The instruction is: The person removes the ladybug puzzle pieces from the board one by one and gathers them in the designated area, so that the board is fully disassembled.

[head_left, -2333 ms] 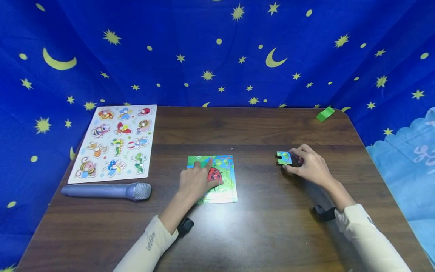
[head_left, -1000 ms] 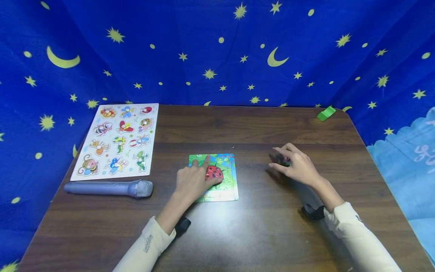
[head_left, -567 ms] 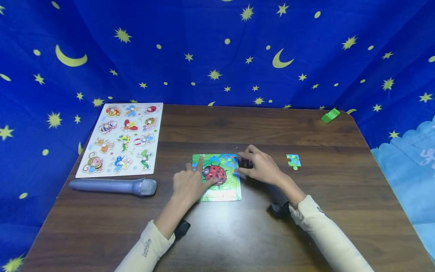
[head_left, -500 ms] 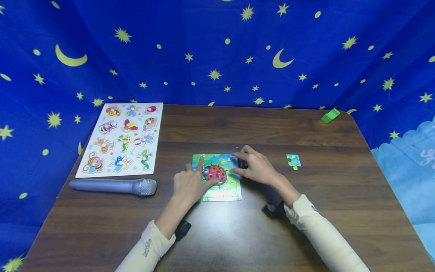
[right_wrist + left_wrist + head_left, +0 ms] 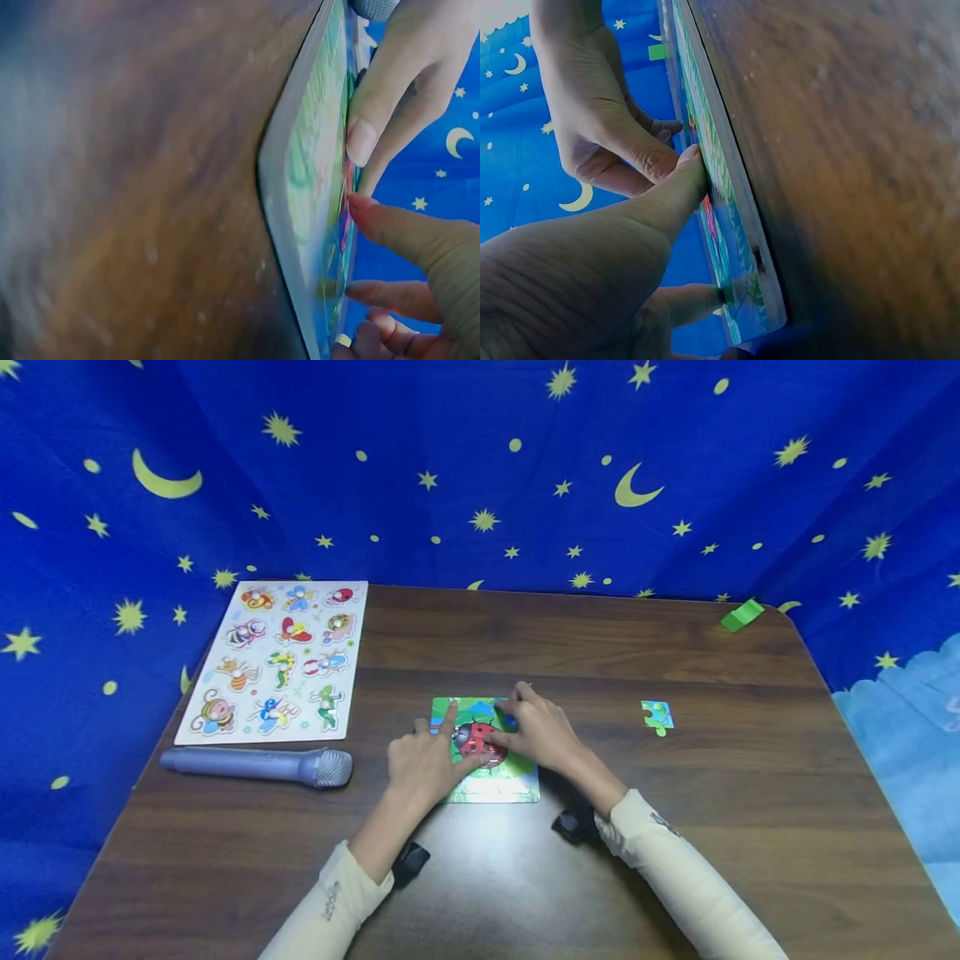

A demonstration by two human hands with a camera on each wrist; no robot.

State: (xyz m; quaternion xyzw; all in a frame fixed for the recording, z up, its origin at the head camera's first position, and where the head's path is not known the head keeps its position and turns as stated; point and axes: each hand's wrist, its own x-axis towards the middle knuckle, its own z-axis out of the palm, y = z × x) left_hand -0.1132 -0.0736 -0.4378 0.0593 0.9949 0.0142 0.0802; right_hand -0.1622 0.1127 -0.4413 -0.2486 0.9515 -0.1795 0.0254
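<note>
One loose piece [image 5: 657, 717]: toward desk's [image 5: 465, 639] right edge, nearer right hand [image 5: 543, 732].
Puzzle board [image 5: 498, 790]: left of piece, mid-desk.
Left hand [image 5: 422, 766]: thumb, forefinger extended, touching board.
Right hand: fingertips on board; grip cannot be told.

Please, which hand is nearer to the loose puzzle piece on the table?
Right. The right hand touches the ladybug puzzle, to the left of the loose piece and apart from it. The left hand, at the puzzle's left side, is farther away.
</note>
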